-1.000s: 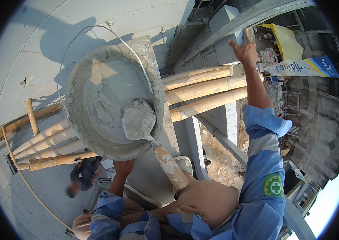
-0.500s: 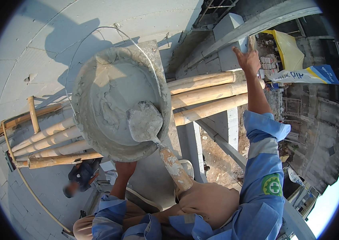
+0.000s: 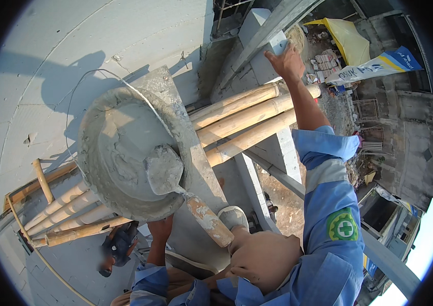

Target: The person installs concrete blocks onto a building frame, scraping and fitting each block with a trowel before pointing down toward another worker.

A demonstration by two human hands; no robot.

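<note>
A mortar-caked bucket [image 3: 91, 173] with a raised wire handle holds wet grey mortar [image 3: 129, 148]. Inside, a trowel [image 3: 164, 170] lies with its blade on the mortar, its worn wooden handle sticking out over the near rim. My left hand [image 3: 161, 229] grips the bucket from below its near side; the bucket hides the fingertips. Reaching out to the far right, my right hand [image 3: 289, 64] has its fingers spread, thumb out to the left. It is close beside a pale, rough pole end [image 3: 296, 38] and a grey beam [image 3: 257, 48]; whether it touches either I cannot tell.
Several bamboo poles [image 3: 247, 120] run across under a mortar-stained board [image 3: 191, 137]. A pale block wall [image 3: 22, 92] stands on the left. Lower down, a person [image 3: 119, 247] in dark clothes is visible. A yellow tarp [image 3: 346, 41] and a banner [image 3: 374, 69] hang at the right.
The view has turned, and the bucket, board and poles now appear farther left. My right hand appears farther left and slightly higher. My left hand stays at the bucket.
</note>
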